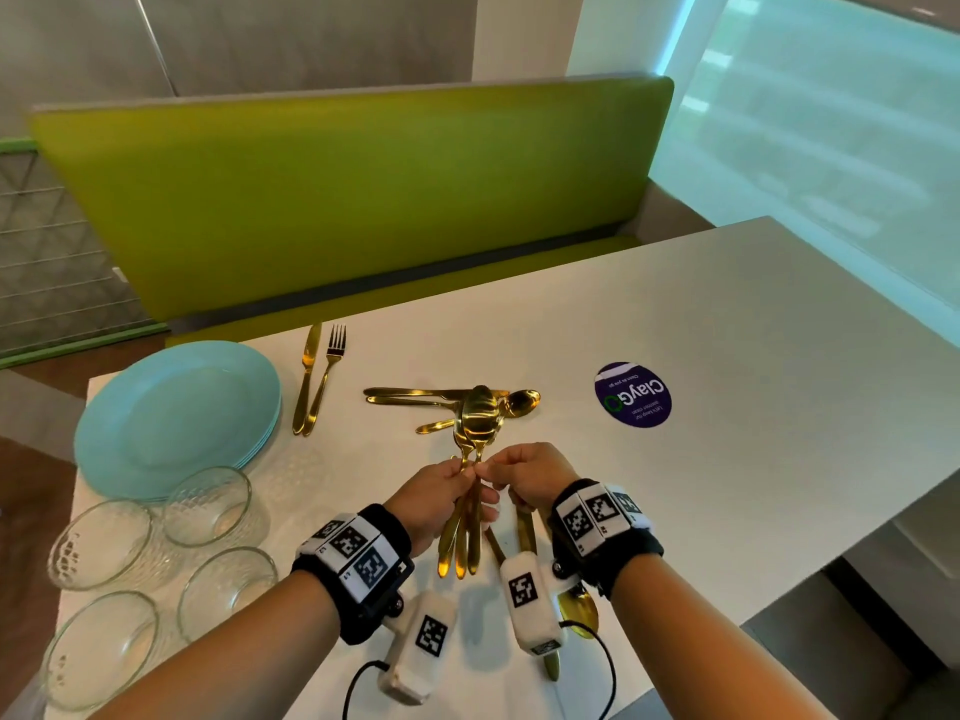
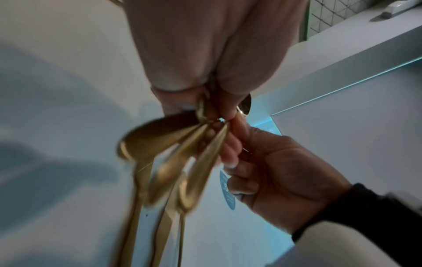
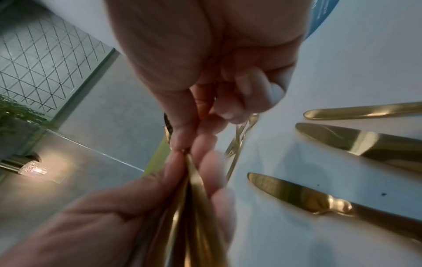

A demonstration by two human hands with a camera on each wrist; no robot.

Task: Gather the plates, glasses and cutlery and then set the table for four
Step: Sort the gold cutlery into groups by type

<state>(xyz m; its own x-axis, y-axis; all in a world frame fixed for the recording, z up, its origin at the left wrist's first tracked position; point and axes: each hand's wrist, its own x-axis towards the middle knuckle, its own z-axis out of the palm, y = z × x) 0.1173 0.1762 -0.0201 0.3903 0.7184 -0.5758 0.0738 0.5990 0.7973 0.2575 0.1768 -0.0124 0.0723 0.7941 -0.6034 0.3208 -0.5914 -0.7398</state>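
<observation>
White desk (image 1: 701, 314); stacked blue plates (image 1: 176, 407) at 10 o'clock, four glasses (image 1: 208, 506) at 8 o'clock. Left hand (image 1: 436, 498), fingers curled, grips a bunch of gold spoons (image 1: 478, 423), long axes running 12 to 6, bowls at 12. Right hand (image 1: 530, 472), touching at 3 o'clock, pinches one neck and holds further cutlery. Loose cutlery (image 1: 431, 397) lies beyond, at 12.

Head view high above the table (image 1: 727, 314); 2 wrist views close under the hands (image 1: 488, 485), both on the same spoons (image 1: 480, 423).
</observation>
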